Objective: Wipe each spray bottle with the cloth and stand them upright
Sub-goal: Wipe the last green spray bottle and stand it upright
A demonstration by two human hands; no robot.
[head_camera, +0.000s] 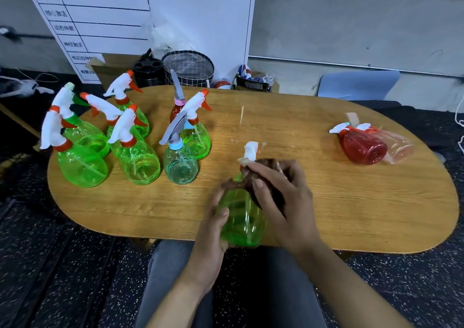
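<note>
My left hand grips the body of a green spray bottle held tilted over the table's near edge, its white trigger head pointing away. My right hand holds a brown cloth pressed around the bottle's neck and shoulder. Several green bottles stand upright at the left, along with a pale blue one and a red one behind. At the right, a red bottle and a pale pink bottle lie on their sides.
The oval wooden table fills the middle. Behind it stand a grid-patterned basket, a black container, a cardboard box and a white chart board. A blue chair back is at the far right. My knees are under the near edge.
</note>
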